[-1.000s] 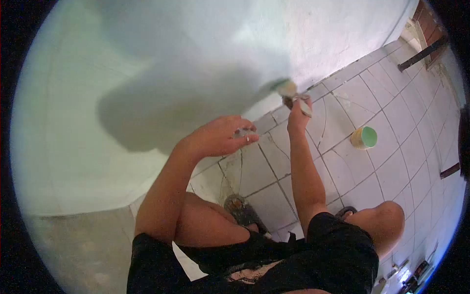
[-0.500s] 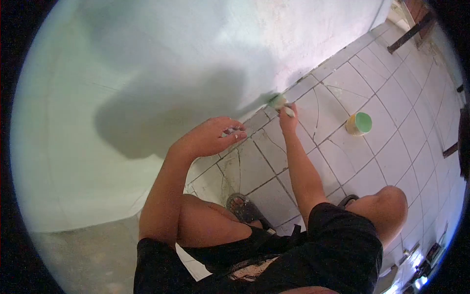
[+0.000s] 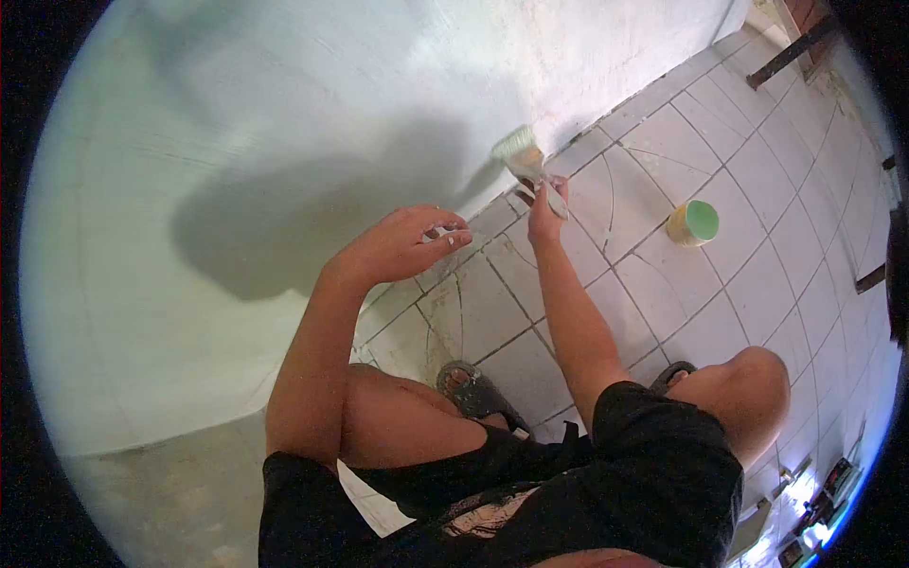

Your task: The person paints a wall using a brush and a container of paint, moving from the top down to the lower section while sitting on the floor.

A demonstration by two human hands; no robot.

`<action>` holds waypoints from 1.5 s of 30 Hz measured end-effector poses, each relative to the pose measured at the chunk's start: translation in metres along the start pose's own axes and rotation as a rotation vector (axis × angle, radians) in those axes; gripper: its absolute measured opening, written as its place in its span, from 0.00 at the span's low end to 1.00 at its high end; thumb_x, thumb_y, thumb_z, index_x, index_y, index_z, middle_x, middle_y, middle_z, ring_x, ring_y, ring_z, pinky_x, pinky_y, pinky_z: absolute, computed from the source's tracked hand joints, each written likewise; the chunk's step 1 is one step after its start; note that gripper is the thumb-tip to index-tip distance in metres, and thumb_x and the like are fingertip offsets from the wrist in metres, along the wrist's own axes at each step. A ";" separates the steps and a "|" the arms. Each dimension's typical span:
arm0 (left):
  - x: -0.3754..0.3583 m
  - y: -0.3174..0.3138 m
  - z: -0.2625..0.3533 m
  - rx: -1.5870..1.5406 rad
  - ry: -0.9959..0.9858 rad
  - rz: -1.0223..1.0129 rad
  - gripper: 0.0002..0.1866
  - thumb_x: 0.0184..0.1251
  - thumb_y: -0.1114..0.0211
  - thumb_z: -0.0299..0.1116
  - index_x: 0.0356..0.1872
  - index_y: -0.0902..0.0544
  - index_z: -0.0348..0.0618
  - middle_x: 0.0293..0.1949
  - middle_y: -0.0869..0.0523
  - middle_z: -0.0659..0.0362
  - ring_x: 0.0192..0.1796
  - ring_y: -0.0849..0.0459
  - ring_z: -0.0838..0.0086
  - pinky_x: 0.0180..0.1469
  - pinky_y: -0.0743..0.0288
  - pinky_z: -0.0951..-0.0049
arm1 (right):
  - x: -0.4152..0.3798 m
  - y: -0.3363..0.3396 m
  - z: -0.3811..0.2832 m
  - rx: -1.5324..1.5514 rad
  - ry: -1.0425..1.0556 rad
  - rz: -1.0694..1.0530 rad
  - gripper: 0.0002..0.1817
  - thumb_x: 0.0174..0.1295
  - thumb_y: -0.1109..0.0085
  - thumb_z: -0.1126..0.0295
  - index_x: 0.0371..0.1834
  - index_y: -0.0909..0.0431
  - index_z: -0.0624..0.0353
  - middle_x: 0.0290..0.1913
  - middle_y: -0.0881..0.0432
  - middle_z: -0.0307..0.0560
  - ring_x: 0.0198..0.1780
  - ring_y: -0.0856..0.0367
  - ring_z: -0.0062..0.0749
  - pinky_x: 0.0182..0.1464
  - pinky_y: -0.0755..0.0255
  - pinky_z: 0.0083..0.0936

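Note:
My right hand is closed around the handle of a wide paintbrush. Its pale, paint-coated bristles point up at the lower part of the wall, close to where it meets the floor; whether they touch is hard to tell. Off to the left, my left hand hangs in front of the wall with loosely bent fingers, the thumb apart from them. White smears mark those fingers, and I see no object in them. A yellowish cup with light green paint inside stands on the floor, right of my right hand.
White floor tiles, some cracked, run along the wall's foot. Dark legs of furniture stand at the upper right. My sandalled foot is planted below my hands. Bright, cluttered items lie at the lower right.
The paintbrush has swung up and left in my right hand, so its bristles now show higher on the wall. My left hand has shifted slightly up.

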State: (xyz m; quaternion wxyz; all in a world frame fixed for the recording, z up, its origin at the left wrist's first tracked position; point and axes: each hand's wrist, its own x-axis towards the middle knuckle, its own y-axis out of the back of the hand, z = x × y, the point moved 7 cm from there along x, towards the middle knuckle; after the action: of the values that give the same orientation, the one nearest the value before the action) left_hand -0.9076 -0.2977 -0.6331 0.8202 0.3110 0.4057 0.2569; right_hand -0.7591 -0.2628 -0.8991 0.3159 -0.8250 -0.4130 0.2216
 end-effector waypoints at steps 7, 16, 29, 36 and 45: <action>-0.011 0.008 0.006 0.013 0.021 0.043 0.24 0.66 0.49 0.51 0.47 0.22 0.40 0.45 0.21 0.50 0.48 0.23 0.60 0.51 0.30 0.65 | -0.001 0.055 0.026 -0.597 -0.010 0.095 0.06 0.61 0.51 0.74 0.40 0.33 0.59 0.39 0.25 0.45 0.36 0.22 0.29 0.34 0.23 0.24; -0.011 0.010 0.005 0.012 0.033 0.006 0.22 0.67 0.49 0.49 0.48 0.23 0.41 0.46 0.21 0.51 0.48 0.22 0.61 0.51 0.29 0.64 | 0.009 -0.070 -0.093 0.115 0.145 -0.075 0.10 0.62 0.50 0.73 0.44 0.37 0.56 0.40 0.24 0.48 0.40 0.20 0.37 0.33 0.22 0.29; -0.015 0.007 0.006 0.047 0.005 0.033 0.24 0.67 0.49 0.51 0.50 0.24 0.42 0.47 0.21 0.51 0.48 0.22 0.61 0.52 0.29 0.64 | 0.010 0.052 0.038 -0.282 -0.161 0.130 0.08 0.60 0.51 0.74 0.42 0.34 0.59 0.38 0.24 0.48 0.37 0.20 0.34 0.36 0.22 0.27; -0.011 0.005 0.002 0.015 0.049 -0.026 0.24 0.66 0.49 0.52 0.50 0.24 0.42 0.48 0.22 0.51 0.50 0.23 0.62 0.52 0.29 0.65 | 0.010 -0.069 -0.084 -0.005 0.092 -0.025 0.06 0.60 0.52 0.76 0.39 0.35 0.60 0.35 0.25 0.47 0.36 0.20 0.33 0.38 0.22 0.29; -0.004 0.001 -0.002 0.046 0.081 -0.024 0.24 0.66 0.49 0.53 0.51 0.23 0.44 0.48 0.21 0.50 0.50 0.23 0.62 0.53 0.29 0.65 | -0.009 -0.026 -0.030 -0.061 0.134 -0.079 0.06 0.62 0.53 0.74 0.41 0.36 0.58 0.38 0.29 0.45 0.43 0.22 0.36 0.41 0.22 0.33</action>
State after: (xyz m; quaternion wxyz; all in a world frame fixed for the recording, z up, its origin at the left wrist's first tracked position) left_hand -0.9116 -0.2988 -0.6314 0.7988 0.3144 0.4479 0.2501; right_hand -0.7592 -0.2684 -0.8592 0.3261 -0.8302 -0.4297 0.1406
